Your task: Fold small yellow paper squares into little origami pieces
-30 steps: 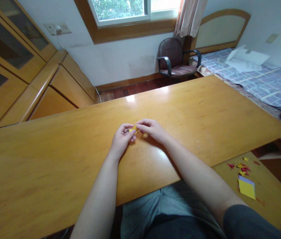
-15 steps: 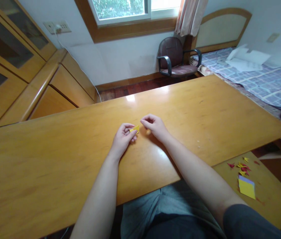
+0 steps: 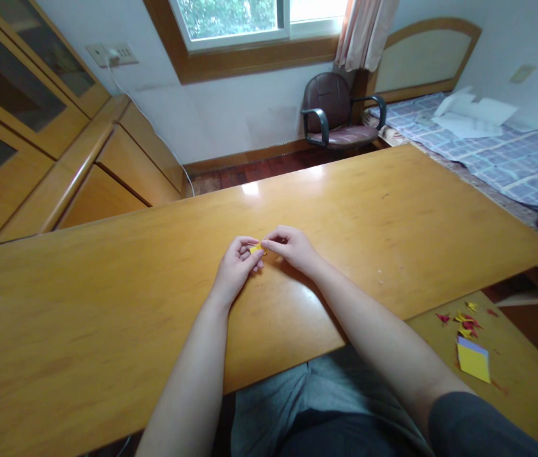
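A small folded piece of yellow paper (image 3: 255,249) is held just above the wooden table (image 3: 154,292). My left hand (image 3: 239,261) grips it between thumb and fingers, the fingers curled behind it. From the right, my right hand (image 3: 290,246) has its thumb and forefinger pinched at the paper's right edge. The fingertips cover much of the paper, so its exact folded shape cannot be made out.
On a lower surface (image 3: 526,374) to the right lie several small red and yellow folded paper figures (image 3: 469,322) and a stack of yellow and purple paper sheets (image 3: 474,360). A brown armchair (image 3: 328,105) stands beyond the table, beside a bed (image 3: 488,158).
My right hand has moved left and slightly nearer, from apart to touching the yellow paper. My left hand keeps its hold in nearly the same place.
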`<state>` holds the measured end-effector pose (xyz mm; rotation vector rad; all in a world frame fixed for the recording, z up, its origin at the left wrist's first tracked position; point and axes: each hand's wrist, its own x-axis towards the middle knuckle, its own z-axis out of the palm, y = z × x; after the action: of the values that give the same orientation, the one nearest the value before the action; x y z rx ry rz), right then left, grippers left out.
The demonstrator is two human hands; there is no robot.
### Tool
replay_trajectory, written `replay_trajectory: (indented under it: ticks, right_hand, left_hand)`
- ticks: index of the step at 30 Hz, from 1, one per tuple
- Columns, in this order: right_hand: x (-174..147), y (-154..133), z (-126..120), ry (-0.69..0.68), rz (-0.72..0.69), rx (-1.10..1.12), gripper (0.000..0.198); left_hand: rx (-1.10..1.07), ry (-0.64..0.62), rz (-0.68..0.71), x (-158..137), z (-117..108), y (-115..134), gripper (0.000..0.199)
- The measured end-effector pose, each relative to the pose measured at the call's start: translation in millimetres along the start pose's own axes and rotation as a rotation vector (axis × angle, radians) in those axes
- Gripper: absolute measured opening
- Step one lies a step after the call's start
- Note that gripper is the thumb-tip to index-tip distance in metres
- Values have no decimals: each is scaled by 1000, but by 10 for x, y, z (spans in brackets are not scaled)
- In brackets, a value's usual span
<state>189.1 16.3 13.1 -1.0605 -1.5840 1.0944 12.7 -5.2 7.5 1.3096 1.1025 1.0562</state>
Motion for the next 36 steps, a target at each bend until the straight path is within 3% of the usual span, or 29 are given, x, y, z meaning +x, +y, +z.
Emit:
replay_trajectory:
  ticks: [12,25,36]
  right_hand:
    - [5,-27,-3,64,73,132,25]
    - [29,41,-5,100,38,36,27]
    - [36,19,-43,172,64,56,30]
  left_hand:
    - [-33,5,-23,-13,23,22,36]
    - [-44,78,-3,-12,38,-4,41]
    - [-67,48,-7,-21,24,31,38]
